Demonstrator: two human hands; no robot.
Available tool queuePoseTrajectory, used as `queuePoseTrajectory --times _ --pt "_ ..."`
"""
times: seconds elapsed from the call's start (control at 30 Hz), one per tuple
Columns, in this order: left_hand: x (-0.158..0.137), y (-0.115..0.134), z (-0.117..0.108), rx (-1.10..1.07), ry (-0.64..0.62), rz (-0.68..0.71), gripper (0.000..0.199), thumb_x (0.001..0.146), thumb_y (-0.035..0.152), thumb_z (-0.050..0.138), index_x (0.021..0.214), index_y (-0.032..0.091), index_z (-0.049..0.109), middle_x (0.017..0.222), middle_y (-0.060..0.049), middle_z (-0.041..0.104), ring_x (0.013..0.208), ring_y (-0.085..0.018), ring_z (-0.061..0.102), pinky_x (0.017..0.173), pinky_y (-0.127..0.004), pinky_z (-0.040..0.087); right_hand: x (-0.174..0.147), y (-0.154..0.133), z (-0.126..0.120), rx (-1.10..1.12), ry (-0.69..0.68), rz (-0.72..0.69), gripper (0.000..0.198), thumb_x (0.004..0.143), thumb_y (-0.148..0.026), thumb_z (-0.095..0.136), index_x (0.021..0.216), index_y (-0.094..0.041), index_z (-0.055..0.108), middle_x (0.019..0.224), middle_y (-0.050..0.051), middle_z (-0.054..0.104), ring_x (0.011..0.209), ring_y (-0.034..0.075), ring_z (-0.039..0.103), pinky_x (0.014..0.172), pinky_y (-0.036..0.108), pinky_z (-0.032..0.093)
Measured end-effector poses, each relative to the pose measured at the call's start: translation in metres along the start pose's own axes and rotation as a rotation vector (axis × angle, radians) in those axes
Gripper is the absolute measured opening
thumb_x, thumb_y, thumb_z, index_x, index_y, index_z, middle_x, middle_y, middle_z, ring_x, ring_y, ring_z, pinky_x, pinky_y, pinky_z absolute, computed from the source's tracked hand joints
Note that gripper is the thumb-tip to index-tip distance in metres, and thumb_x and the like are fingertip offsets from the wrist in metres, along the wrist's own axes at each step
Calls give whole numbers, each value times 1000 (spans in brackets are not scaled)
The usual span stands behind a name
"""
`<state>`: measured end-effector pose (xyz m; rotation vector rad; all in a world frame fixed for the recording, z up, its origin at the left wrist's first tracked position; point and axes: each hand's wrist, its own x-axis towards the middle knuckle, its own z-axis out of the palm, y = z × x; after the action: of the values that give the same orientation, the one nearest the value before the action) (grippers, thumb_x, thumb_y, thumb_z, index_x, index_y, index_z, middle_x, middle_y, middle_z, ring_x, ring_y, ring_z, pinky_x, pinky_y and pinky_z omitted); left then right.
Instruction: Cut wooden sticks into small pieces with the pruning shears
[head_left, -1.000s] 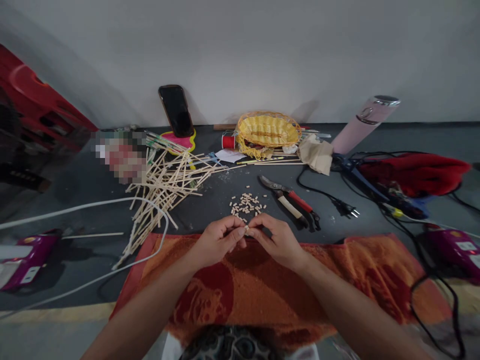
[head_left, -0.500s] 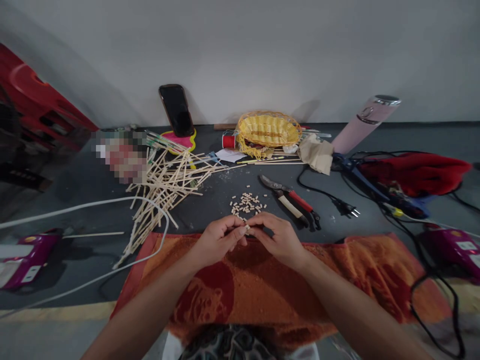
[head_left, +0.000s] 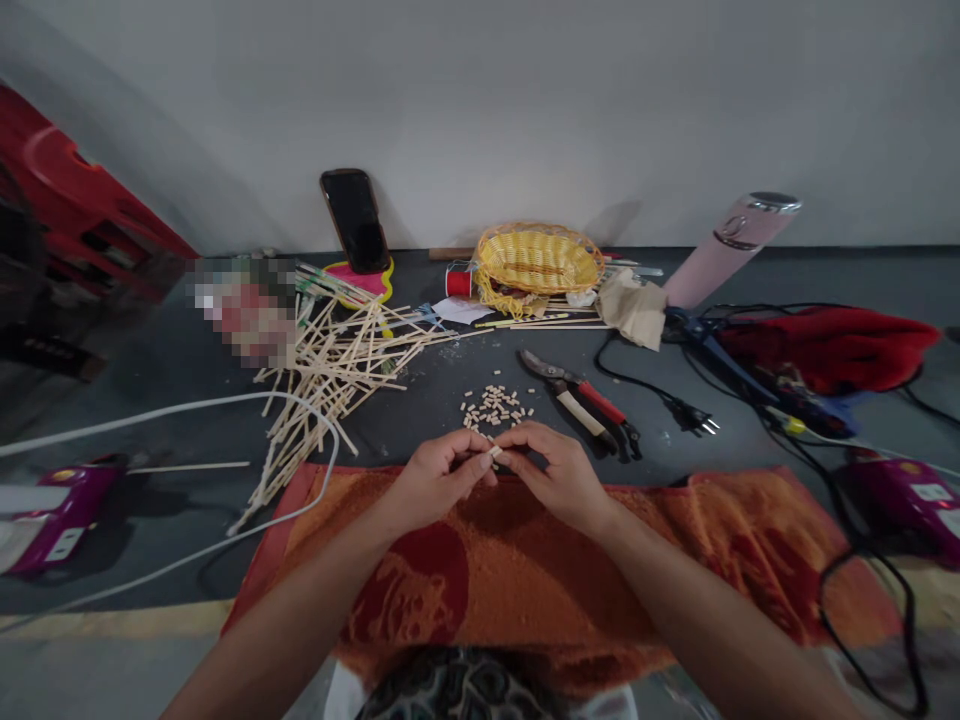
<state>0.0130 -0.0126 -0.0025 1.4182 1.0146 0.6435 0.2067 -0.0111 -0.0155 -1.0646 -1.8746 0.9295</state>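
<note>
Fingertips of my left hand (head_left: 448, 470) and my right hand (head_left: 551, 472) meet over the near edge of an orange towel (head_left: 555, 580). Between them they pinch small pale wooden pieces (head_left: 495, 452), partly hidden by the fingers. Just beyond my hands lies a loose pile of short cut wooden pieces (head_left: 495, 405) on the dark table (head_left: 435, 400). Pruning shears (head_left: 577, 400) with red and tan handles rest to the right of the pile. A heap of long thin wooden sticks (head_left: 337, 370) spreads out to the left.
Along the wall stand a phone (head_left: 354, 220), a red thread spool (head_left: 458, 282), a yellow basket (head_left: 540, 258) and a pink flask (head_left: 733, 250). A white cable (head_left: 187, 408) loops at left. A black plug (head_left: 694, 417), red cloth (head_left: 832, 345) and purple boxes (head_left: 911, 505) lie right and left.
My fingers have shifted very slightly, and the small wooden piece between them sits at a somewhat different angle. Everything on the table stays where it was.
</note>
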Motion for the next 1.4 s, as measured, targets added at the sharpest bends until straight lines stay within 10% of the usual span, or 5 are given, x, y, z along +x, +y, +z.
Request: queuePoseTrajectory --times 1.4 --pt "1 3 -3 -30 -12 -23 27 88 40 54 92 14 60 74 -3 68 49 -6 43 49 -18 36 0 0 -3 -48 -54 -42 8 91 -25 53 90 -23 61 84 2 64 80 14 59 73 27 45"
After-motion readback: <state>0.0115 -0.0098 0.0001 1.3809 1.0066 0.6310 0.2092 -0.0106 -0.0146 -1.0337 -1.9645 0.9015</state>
